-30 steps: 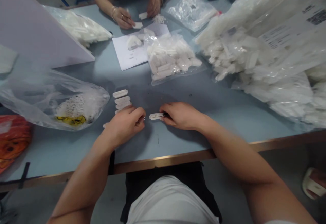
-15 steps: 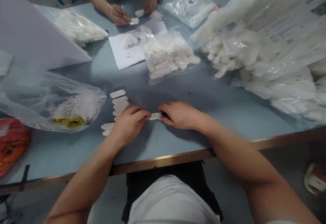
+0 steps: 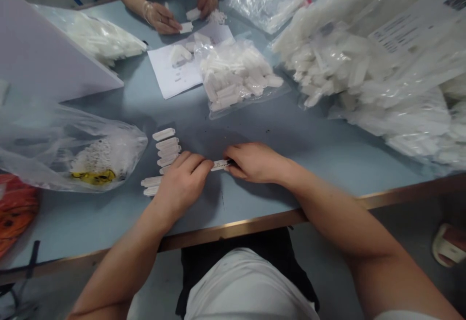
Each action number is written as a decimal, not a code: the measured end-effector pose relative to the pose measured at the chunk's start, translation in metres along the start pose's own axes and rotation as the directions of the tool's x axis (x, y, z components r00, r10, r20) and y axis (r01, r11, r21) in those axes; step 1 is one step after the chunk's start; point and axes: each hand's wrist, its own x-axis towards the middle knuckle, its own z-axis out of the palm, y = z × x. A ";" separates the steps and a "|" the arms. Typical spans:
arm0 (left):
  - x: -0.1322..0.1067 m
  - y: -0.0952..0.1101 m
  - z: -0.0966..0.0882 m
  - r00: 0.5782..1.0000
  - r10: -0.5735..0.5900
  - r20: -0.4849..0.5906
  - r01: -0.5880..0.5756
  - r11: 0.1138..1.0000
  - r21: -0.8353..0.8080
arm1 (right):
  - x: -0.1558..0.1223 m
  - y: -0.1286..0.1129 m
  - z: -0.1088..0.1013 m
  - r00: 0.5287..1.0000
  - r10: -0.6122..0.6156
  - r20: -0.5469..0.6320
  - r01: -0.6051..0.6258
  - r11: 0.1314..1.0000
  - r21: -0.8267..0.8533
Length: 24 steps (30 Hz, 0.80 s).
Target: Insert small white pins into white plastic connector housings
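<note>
Head view: left hand (image 3: 180,186) curled, fingertips pinching the left end of a white perforated plastic strip (image 3: 221,165). Right hand (image 3: 255,162) nearly closed, fingers gripping its right end. Strip sits between the hands, over the blue-grey table (image 3: 233,208). Loose white plastic strips (image 3: 165,152) lie in a column at 10 o'clock, just beside the left hand. Clear bag of white parts (image 3: 236,75) at 12 o'clock, well apart. Co-worker's hands (image 3: 162,19) beyond it.

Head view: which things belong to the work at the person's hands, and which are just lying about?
In use: left hand, right hand, white dotted strip between them, row of white strips by the left hand.

Lying about: clear bag of white pieces, paper sheet, orange bag.
</note>
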 end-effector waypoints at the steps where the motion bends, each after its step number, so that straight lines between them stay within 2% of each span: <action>1: 0.000 0.001 -0.001 1.000 0.017 0.001 -0.017 1.000 0.011 | 0.000 0.000 0.000 1.000 0.001 0.004 -0.001 1.000 -0.001; 5: -0.002 0.001 -0.005 0.998 0.062 0.020 -0.062 0.998 0.015 | 0.000 -0.001 -0.001 1.000 0.012 0.013 -0.012 1.000 -0.014; 11: -0.006 -0.010 -0.007 0.998 0.036 -0.043 -0.038 0.999 -0.038 | 0.000 0.001 0.001 1.000 0.001 0.000 -0.001 1.000 -0.007; 18: 0.001 -0.002 -0.021 0.971 0.202 0.131 -0.222 0.960 0.171 | 0.000 0.000 0.002 1.000 0.004 -0.017 -0.004 1.000 -0.023; 20: 0.001 -0.003 -0.021 0.974 0.195 0.111 -0.213 0.960 0.182 | 0.001 0.000 0.001 1.000 0.010 -0.016 -0.010 1.000 -0.019; 24: -0.003 -0.009 -0.016 0.995 0.099 -0.003 -0.098 0.987 0.125 | 0.000 -0.001 0.001 1.000 0.025 -0.006 -0.025 1.000 -0.015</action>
